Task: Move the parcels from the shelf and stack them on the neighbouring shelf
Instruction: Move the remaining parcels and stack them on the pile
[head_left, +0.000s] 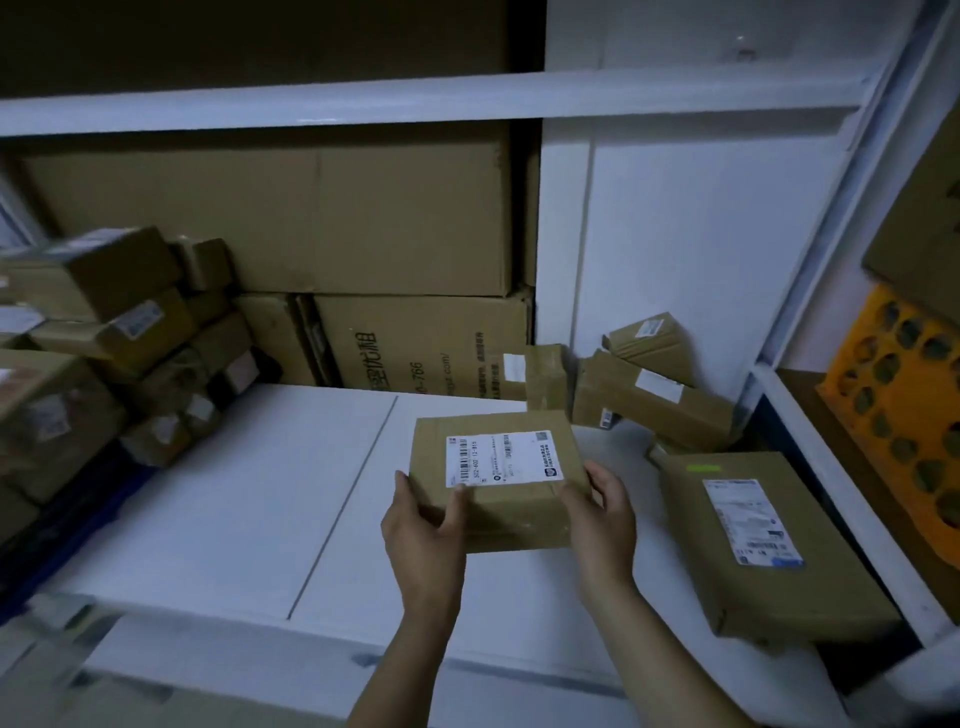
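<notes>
White shelf (234, 493) in dim store room, big cartons (322, 218) at back. I hold box (498, 483) over shelf middle, label up. My left hand (423, 530) grips near corner, thumb on top. My right hand (602, 514) grips right side, fingers curled round edge. Risks: I hold near end only, so far end may dip and box may slip. Pile (104, 338) on left looks wobbly; hard set-down may knock it over. Flat parcel (753, 540) lies near front edge; my arm may bump it.
</notes>
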